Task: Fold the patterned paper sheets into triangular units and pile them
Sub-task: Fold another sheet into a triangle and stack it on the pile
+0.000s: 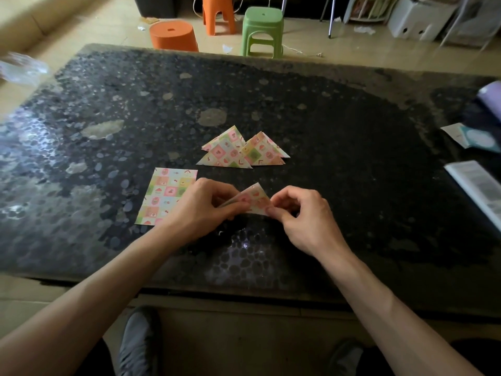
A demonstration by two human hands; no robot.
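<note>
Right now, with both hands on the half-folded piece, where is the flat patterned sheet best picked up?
Probably its far right corner, pinched by the left hand coming from the right. The flat patterned sheet lies flat on the table, so only a corner or edge lifts; that corner is bare and nearest, while the near right part is under the hand.

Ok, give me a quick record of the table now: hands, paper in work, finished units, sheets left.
left hand: pinches the left end of the half-folded sheet
right hand: pinches its lower right edge
half-folded sheet: patterned, triangular, between both hands
folded triangles: overlapping pile beyond the hands, count unclear
flat sheet: patterned, on the table, left of the left hand, partly hidden by it
</note>
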